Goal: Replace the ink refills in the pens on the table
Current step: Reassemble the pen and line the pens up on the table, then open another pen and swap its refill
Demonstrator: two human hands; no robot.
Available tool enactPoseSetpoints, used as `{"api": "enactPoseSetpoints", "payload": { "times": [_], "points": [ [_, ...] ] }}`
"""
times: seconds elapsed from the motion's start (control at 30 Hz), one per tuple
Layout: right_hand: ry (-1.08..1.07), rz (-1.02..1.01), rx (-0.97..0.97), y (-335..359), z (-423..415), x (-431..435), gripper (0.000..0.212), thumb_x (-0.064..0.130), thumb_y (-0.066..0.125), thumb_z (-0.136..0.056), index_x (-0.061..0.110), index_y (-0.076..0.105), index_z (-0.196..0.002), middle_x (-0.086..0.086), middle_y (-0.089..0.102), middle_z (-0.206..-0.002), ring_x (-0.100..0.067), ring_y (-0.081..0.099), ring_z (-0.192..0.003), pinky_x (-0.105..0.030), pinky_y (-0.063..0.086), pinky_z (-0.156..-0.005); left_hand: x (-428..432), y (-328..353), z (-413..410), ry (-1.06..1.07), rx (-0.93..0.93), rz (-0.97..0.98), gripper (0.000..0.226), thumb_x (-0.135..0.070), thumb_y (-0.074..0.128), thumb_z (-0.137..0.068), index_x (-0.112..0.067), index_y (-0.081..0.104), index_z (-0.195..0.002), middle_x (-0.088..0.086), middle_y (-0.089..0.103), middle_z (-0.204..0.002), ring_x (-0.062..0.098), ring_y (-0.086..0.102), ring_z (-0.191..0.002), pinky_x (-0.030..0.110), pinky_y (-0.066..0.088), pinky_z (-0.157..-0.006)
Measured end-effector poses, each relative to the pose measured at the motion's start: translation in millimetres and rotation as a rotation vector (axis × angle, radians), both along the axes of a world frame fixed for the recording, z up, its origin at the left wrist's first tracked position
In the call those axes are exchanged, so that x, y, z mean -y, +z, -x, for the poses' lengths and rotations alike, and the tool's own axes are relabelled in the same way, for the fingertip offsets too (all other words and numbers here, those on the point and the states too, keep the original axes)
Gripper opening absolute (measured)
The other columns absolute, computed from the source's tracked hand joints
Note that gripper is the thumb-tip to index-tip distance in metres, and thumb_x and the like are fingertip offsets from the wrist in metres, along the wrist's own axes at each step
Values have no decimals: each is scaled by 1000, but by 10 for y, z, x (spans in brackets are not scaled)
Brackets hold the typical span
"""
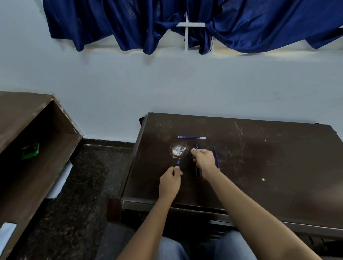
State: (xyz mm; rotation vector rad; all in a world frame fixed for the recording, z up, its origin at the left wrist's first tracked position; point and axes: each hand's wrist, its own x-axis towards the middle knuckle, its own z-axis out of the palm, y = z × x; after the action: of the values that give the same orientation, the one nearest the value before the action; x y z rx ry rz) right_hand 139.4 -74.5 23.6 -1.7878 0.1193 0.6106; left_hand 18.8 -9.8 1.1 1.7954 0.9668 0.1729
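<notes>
My left hand (pixel 170 180) pinched a small blue pen piece (pixel 178 162); my right hand (pixel 205 160) was closed around a dark pen (pixel 196 147) above the desk (pixel 267 164). That little piece could have slipped and rolled off the near edge. Two refills lay close: one refill (pixel 192 137) beyond, another refill (pixel 216 157) just beside my right wrist, easily knocked.

Both hands, left (pixel 170 181) and right (pixel 205 160), pinching small pen parts above dark table (pixel 277 164).
</notes>
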Motion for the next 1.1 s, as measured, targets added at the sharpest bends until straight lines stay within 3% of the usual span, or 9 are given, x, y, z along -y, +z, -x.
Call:
{"api": "enactPoseSetpoints", "payload": {
  "times": [0.07, 0.23, 0.33, 0.5, 0.6, 0.67, 0.8, 0.9, 1.1],
  "points": [
    [198, 249, 193, -48, -29, -13, 22, 21, 65, -85, 0, 68, -82, -12, 68, -82, -22, 63, -77, -40, 53, -81, -43, -7, 7, 46, 27, 60, 30, -23, 38, -99, -13, 65, -92, -3, 57, -74, 7, 50, -62, 21, 39, -57],
    [640, 716, 459, -191, 73, -76, 22, 27, 61, -88, 12, 64, -104, -7, 67, -103, -27, 66, -95, -41, 56, -82, -130, -32, 38, 67, 75, 69, 26, -27, 39, -99, -16, 62, -96, 0, 61, -74, 10, 53, -62, 26, 44, -60],
    [738, 823, 523, -267, 157, -138, 25, 28, 57, -91, 11, 61, -110, -9, 65, -108, -30, 65, -99, -42, 55, -83, -165, -44, 60, 54, 70, 39, 25, -31, 39, -100, -15, 59, -100, 1, 62, -75, 11, 57, -69, 27, 45, -65],
    [706, 875, 550, -279, 173, -202, 27, 29, 57, -92, 10, 59, -112, -10, 66, -109, -30, 65, -101, -40, 55, -82, -217, -58, 54, 68, 34, 110, 25, -21, 37, -100, -13, 59, -108, -2, 63, -78, 7, 56, -73, 17, 39, -61],
    [595, 799, 490, -279, 167, -177, 28, 31, 60, -90, 10, 61, -109, -9, 67, -104, -30, 66, -97, -42, 55, -82, -212, -51, 62, 56, 29, 103, 26, -22, 38, -100, -12, 60, -109, -3, 65, -79, 6, 56, -73, 18, 40, -62],
    [459, 631, 457, -278, 161, -133, 24, 32, 60, -90, 11, 65, -102, -7, 69, -95, -27, 66, -91, -42, 55, -80, -198, -29, 70, 43, 48, 83, 26, -24, 40, -99, -12, 60, -110, -2, 66, -79, 7, 57, -71, 21, 44, -65],
    [317, 177, 280, -158, 247, -69, 28, 33, 56, -93, 9, 71, -90, -6, 70, -82, -16, 63, -74, -31, 52, -74, -144, 61, 81, -3, 51, 37, 20, -24, 43, -99, -15, 60, -103, -1, 65, -80, 4, 57, -72, 17, 40, -62],
    [283, 51, 114, -53, 400, -91, 30, 39, 65, -86, 10, 70, -86, -3, 70, -77, -7, 61, -62, -22, 49, -63, -73, 157, 67, -16, 54, 6, 19, -21, 46, -98, -12, 61, -89, -6, 61, -74, 6, 56, -70, 12, 36, -56],
    [-24, -154, -112, 239, 497, -72, 13, 11, 74, -81, 8, 66, -71, -5, 59, -59, -12, 50, -46, -22, 40, -37, 59, 431, 75, -55, 83, -29, 20, -18, 49, -96, -13, 60, -81, -8, 58, -69, 1, 51, -64, 12, 35, -55]
  ]
}}
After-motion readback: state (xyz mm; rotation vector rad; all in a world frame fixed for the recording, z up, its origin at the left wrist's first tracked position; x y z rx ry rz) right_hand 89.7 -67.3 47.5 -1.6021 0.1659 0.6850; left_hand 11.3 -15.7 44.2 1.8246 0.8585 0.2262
